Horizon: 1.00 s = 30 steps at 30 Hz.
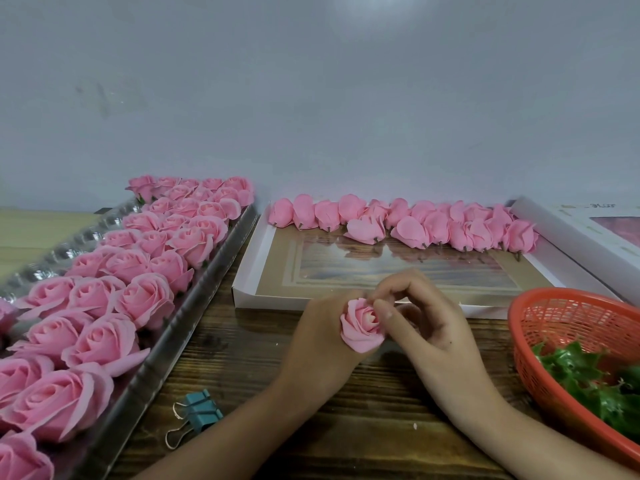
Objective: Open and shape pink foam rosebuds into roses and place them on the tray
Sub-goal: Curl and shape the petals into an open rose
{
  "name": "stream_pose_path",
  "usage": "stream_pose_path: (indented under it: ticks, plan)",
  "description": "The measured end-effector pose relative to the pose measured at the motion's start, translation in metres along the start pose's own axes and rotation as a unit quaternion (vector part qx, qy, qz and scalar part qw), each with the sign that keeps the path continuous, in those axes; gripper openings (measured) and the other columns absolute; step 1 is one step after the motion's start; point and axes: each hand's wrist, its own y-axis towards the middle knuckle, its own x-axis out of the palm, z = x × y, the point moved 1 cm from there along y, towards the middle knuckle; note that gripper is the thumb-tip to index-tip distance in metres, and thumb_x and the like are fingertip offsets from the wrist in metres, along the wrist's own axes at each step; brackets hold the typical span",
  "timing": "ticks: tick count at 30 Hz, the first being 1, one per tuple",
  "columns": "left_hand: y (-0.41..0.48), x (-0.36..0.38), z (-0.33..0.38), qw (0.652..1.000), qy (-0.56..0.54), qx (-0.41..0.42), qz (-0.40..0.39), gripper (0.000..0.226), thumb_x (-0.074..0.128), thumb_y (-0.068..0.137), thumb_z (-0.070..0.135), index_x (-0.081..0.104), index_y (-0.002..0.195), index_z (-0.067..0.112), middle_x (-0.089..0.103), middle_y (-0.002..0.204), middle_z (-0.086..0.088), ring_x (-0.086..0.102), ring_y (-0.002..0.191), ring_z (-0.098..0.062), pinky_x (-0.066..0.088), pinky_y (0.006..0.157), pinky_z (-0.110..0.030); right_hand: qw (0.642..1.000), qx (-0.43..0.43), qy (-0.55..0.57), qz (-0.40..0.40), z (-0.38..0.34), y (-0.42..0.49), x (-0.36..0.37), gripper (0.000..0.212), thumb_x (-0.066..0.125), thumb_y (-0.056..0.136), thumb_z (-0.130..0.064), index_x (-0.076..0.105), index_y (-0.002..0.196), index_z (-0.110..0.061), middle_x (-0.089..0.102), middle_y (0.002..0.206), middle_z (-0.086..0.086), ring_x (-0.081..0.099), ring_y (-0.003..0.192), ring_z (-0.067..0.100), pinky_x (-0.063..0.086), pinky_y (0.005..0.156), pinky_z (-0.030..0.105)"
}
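My left hand (317,341) grips a partly opened pink foam rose (360,329) from below, above the wooden table. My right hand (426,320) pinches a petal at the rose's top right edge with thumb and forefinger. To the left lies a long clear plastic tray (194,292) filled with several rows of shaped pink roses (138,271). Behind my hands a white box lid (249,271) holds a row of closed pink rosebuds (408,223) along its far edge.
A red plastic basket (540,306) with green leaf pieces (588,382) sits at the right. A teal binder clip (199,412) lies on the wooden table (277,393) near my left forearm. Another white box (588,230) stands at the far right, against a grey wall.
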Motion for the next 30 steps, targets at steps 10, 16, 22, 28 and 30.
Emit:
stream_pose_path:
  ticks: [10, 16, 22, 28, 30]
  plan:
    - [0.001, 0.001, -0.002, 0.999, -0.042, -0.001, -0.022, 0.012, 0.061, 0.085, 0.004, 0.064, 0.086, 0.016, 0.057, 0.079, 0.006, 0.056, 0.078, -0.005, 0.044, 0.072, -0.010, 0.990, -0.082, -0.116, -0.011, -0.006, 0.001, 0.001, 0.005, 0.064, 0.085, -0.023, 0.067, 0.086, -0.019, 0.060, 0.087, -0.010, 0.058, 0.089, 0.016, 0.039, 0.075, 0.014]
    - [0.003, 0.002, -0.003, 0.999, -0.004, 0.043, -0.017, 0.020, 0.065, 0.085, 0.010, 0.060, 0.077, 0.027, 0.056, 0.072, 0.017, 0.058, 0.070, 0.001, 0.043, 0.065, -0.007, 0.992, -0.073, -0.102, -0.028, -0.005, 0.001, -0.001, 0.004, 0.065, 0.085, -0.022, 0.067, 0.087, -0.019, 0.060, 0.088, -0.008, 0.059, 0.088, 0.017, 0.040, 0.076, 0.016]
    - [0.004, 0.004, -0.011, 0.999, 0.025, 0.020, -0.035, 0.032, 0.060, 0.087, 0.004, 0.055, 0.065, 0.027, 0.050, 0.064, 0.017, 0.054, 0.064, 0.004, 0.042, 0.063, -0.009, 0.991, -0.072, -0.102, -0.039, -0.007, 0.000, 0.000, 0.004, 0.065, 0.083, -0.022, 0.064, 0.086, -0.021, 0.059, 0.088, -0.008, 0.058, 0.086, 0.014, 0.041, 0.074, 0.016]
    - [0.003, 0.008, -0.009, 0.998, 0.029, 0.040, -0.043, 0.029, 0.056, 0.087, 0.015, 0.055, 0.063, 0.031, 0.044, 0.057, 0.016, 0.051, 0.059, 0.008, 0.039, 0.057, -0.012, 0.988, -0.076, -0.132, -0.036, -0.009, -0.001, 0.003, 0.007, 0.065, 0.082, -0.024, 0.058, 0.084, -0.024, 0.056, 0.085, -0.009, 0.057, 0.082, 0.013, 0.041, 0.070, 0.017]
    - [0.000, 0.004, -0.006, 0.995, 0.043, 0.084, -0.025, 0.030, 0.057, 0.084, 0.025, 0.047, 0.058, 0.036, 0.048, 0.056, 0.014, 0.050, 0.061, 0.001, 0.039, 0.055, -0.015, 0.985, -0.084, -0.147, -0.037, -0.009, -0.001, 0.003, 0.009, 0.065, 0.083, -0.024, 0.057, 0.084, -0.026, 0.055, 0.084, -0.011, 0.056, 0.082, 0.011, 0.040, 0.070, 0.015]
